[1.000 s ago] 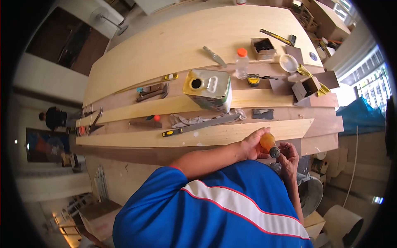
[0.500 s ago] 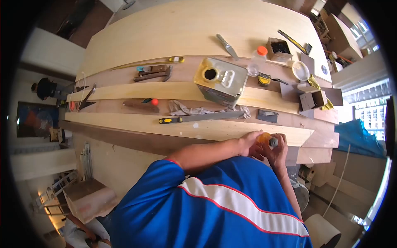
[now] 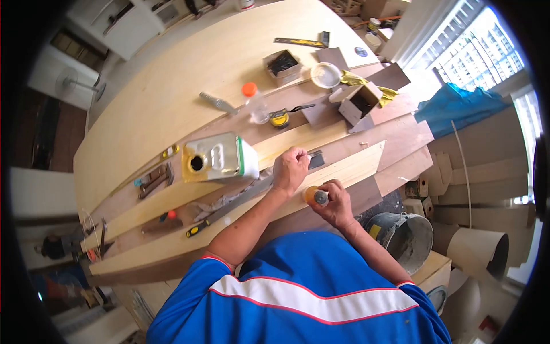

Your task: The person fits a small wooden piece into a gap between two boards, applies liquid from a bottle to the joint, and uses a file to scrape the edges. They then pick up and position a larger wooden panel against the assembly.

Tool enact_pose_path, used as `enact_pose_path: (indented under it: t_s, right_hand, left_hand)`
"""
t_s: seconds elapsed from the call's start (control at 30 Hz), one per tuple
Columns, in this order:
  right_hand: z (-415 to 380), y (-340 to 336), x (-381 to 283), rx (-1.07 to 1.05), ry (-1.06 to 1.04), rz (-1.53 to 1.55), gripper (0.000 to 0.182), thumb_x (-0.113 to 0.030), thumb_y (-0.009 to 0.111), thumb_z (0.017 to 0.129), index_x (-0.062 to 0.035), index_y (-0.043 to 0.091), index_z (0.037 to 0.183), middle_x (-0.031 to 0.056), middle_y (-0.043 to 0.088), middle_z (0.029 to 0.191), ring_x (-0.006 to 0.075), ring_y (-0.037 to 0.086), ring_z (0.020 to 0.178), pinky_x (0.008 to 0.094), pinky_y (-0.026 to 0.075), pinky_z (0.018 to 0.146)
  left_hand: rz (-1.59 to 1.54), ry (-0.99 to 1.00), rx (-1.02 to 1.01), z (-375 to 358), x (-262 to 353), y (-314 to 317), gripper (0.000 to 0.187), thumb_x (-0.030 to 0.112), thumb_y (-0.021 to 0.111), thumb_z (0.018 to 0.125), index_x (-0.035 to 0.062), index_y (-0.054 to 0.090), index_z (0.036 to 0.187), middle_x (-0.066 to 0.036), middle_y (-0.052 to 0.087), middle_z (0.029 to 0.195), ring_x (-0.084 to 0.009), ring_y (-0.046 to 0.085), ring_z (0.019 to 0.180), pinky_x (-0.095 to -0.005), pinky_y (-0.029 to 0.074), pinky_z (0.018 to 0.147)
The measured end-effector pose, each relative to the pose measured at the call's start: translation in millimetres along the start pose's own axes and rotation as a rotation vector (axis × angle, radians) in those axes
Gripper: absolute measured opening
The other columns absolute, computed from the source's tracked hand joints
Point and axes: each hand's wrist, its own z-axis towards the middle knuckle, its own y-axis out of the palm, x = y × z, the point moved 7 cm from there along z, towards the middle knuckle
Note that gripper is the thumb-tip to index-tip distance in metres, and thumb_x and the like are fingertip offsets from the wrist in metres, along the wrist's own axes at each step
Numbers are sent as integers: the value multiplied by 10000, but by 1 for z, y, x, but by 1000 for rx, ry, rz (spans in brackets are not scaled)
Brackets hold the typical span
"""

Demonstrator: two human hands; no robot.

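Observation:
My right hand (image 3: 337, 207) is wrapped round a small bottle (image 3: 312, 196) of orange liquid with a dark grey cap, at the near edge of the boards. Up and to its left, my left hand (image 3: 291, 171) is closed, its fingers curled; whatever they hold, if anything, is hidden. Just right of those fingers lies a dark flat block (image 3: 315, 160). A metal can (image 3: 223, 157) with an open round spout stands left of my left hand. A long blade with a black-and-yellow handle (image 3: 198, 229) lies on the boards.
Beyond are a clear bottle (image 3: 258, 107) with an orange cap, a tape measure (image 3: 279, 118), a scraper (image 3: 217, 103), a round lid (image 3: 326, 75) and two small boxes (image 3: 282, 66). Hammer (image 3: 156, 180) at left; a bucket (image 3: 404, 241) stands right of the table.
The view has turned and shifted right. My left hand has come off the orange bottle and moved beside the dark block; my right hand still holds the bottle.

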Motion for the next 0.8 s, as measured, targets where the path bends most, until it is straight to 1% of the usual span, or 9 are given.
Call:
enact_pose_path:
  t_s: [0.1,0.13,0.17,0.2,0.4,0.5,0.63,0.73,0.8]
  right_hand:
    - [0,0,2,-36,50,61,374,-199,870,722,-51,662,995,147,638,981,376,673,865,448,566,753]
    - [0,0,1,-21,44,81,369,-193,864,722,-49,659,994,147,635,978,378,672,862,449,566,751]
    - [1,1,1,-9,35,100,365,-187,858,723,-48,657,992,147,632,974,381,671,859,449,566,749]
    - [2,1,0,4,27,120,360,-182,852,723,-46,654,991,147,629,970,383,670,855,450,566,747]
    - [-2,0,9,-40,32,181,409,-155,834,688,-56,627,1026,129,597,994,373,654,881,448,564,762]
    - [-1,-6,6,-54,52,193,403,-153,831,694,-52,622,1023,122,600,1022,364,656,909,437,572,782]
    - [-4,-2,13,-103,65,224,433,-169,849,701,-55,632,1058,142,619,1098,366,657,946,422,560,793]
    - [-4,0,15,-106,86,222,443,-177,854,698,-48,628,1057,138,621,1108,364,659,954,421,562,798]
    - [-4,-3,15,-60,45,234,412,-173,837,715,-32,617,1033,130,604,1081,355,667,884,435,575,757]
  left_hand:
    - [86,264,28,54,57,25,154,167,737,874,25,751,931,-150,746,828,-248,726,730,-354,567,691]
    - [54,339,22,76,75,38,109,187,713,870,81,735,885,-175,728,881,-378,703,816,-468,561,736]
    - [79,386,18,99,94,50,128,203,726,851,78,741,871,-179,721,864,-385,701,810,-473,563,734]
    - [160,379,-74,123,116,63,159,207,732,863,57,760,911,-152,745,834,-326,723,750,-409,572,712]
    - [833,542,-420,234,154,193,204,160,611,840,118,801,901,-175,769,946,-329,755,902,-429,601,815]
    - [1133,494,-758,228,149,242,321,92,604,869,29,741,1153,-204,726,1221,-320,711,1142,-402,575,969]
    - [1134,560,-647,244,111,282,339,173,534,928,10,756,1124,-199,744,1167,-338,732,1066,-442,584,924]
    - [1045,360,-563,240,116,283,345,178,508,988,64,742,1215,-155,717,1278,-288,704,1173,-414,572,979]
    - [1139,577,-622,233,105,301,374,197,446,1015,91,761,1185,-135,727,1261,-291,719,1137,-418,583,953]
